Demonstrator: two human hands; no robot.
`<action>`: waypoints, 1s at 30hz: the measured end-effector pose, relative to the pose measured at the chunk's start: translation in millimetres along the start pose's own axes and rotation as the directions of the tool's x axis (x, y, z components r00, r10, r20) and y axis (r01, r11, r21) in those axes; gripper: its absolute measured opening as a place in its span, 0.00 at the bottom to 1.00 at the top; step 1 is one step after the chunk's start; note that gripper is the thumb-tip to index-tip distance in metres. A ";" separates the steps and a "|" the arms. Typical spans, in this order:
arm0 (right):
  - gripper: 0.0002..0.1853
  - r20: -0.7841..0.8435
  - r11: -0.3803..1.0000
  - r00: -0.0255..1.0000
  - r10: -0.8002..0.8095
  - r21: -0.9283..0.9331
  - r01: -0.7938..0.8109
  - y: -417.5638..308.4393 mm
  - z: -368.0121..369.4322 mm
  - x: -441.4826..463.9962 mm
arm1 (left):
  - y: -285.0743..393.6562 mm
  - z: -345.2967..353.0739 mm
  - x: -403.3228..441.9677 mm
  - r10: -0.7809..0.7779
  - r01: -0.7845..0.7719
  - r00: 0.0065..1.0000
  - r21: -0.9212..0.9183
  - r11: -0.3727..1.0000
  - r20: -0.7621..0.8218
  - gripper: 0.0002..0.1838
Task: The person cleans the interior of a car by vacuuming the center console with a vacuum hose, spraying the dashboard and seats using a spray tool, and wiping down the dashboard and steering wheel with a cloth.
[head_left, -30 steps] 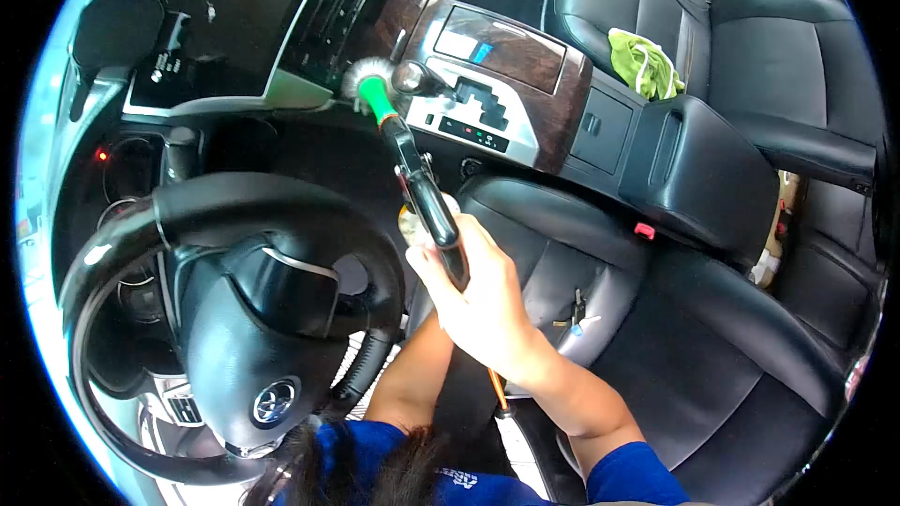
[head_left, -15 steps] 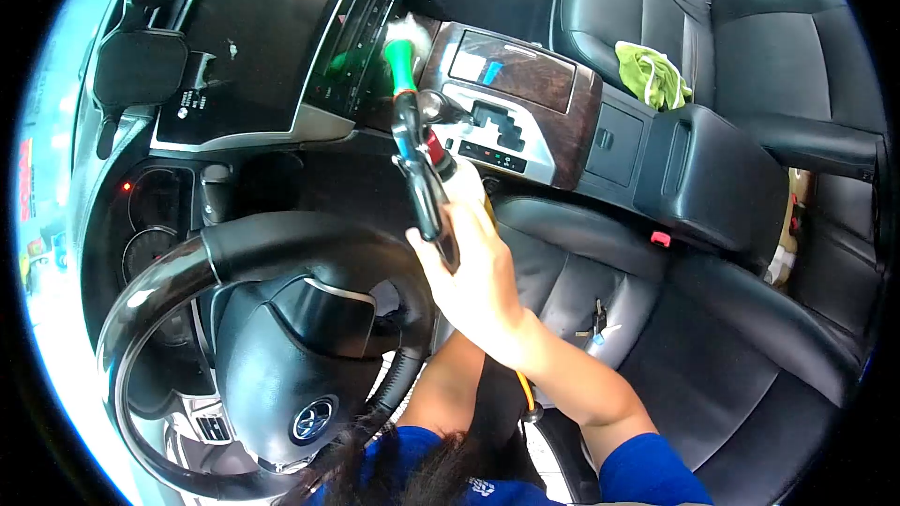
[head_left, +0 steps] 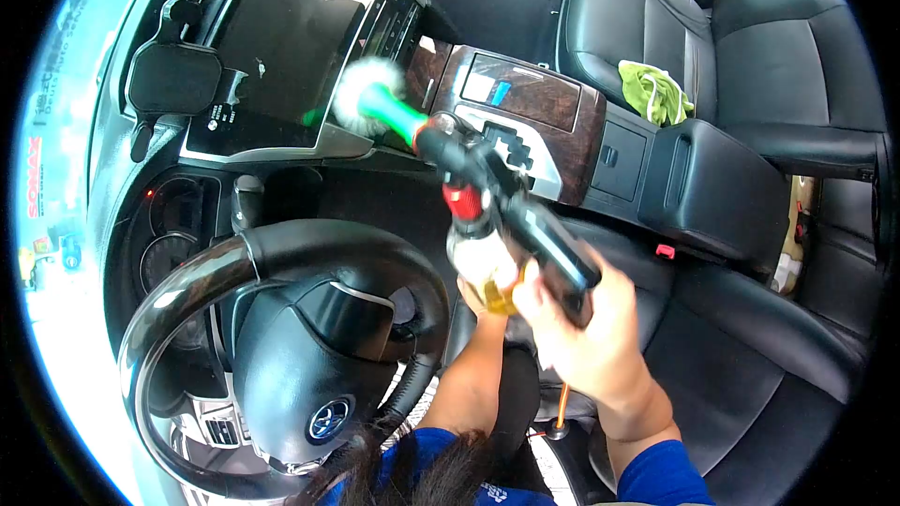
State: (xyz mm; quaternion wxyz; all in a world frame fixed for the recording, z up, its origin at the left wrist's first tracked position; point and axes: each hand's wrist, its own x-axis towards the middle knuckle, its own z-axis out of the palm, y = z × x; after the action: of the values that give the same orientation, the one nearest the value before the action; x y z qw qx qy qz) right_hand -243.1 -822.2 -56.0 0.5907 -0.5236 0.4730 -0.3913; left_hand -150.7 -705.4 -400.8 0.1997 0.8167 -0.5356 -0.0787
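A black air cleaning gun (head_left: pixel 469 169) with a green nozzle and a round white brush tip (head_left: pixel 368 94) points up-left, the brush in front of the lower edge of the dashboard screen (head_left: pixel 281 47). My right hand (head_left: pixel 595 337) is closed around the gun's black handle. Below the gun hangs its bottle (head_left: pixel 483 258), with a red collar and some yellowish liquid. At the bottle's lower end is my left hand (head_left: pixel 472 298), its fingers mostly hidden behind the bottle, so its grip is unclear. An orange hose (head_left: pixel 563 405) shows below my right wrist.
The steering wheel (head_left: pixel 328 245) stands at lower left, with a phone holder (head_left: pixel 173 77) beyond it. Behind the gun are the gear shift panel (head_left: pixel 539 155) and wood-trimmed console. A green cloth (head_left: pixel 653 92) lies on the passenger seat (head_left: pixel 623 14). The armrest (head_left: pixel 717 178) is at right.
The air gun has swung and come nearer, its brush shifting left and down from the console controls toward the screen's edge. My right hand has moved right and down; the left hand now partly shows.
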 end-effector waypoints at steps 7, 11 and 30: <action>0.11 -0.132 0.988 0.982 -0.134 -0.093 0.122 -4.7 0.8 84.8 | -0.1 0.5 2.6 0.039 -0.038 0.999 0.028 0.999 -0.003 0.28; 0.11 -0.055 0.997 0.998 -0.030 0.064 0.033 -15.8 -10.1 87.0 | 9.6 -11.2 10.7 0.038 -0.038 0.999 -0.012 0.999 -0.038 0.26; 0.10 -0.163 0.861 0.906 0.390 0.412 -0.297 53.8 -66.0 -95.9 | 6.5 -1.4 5.7 0.074 -0.068 0.995 0.078 0.995 -0.073 0.23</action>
State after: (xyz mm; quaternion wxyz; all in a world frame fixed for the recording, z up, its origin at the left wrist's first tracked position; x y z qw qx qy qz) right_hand -332.5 -738.9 -95.1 0.6791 -0.2550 0.5431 -0.4230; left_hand -153.3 -712.5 -396.3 0.1919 0.8064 -0.5590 -0.0202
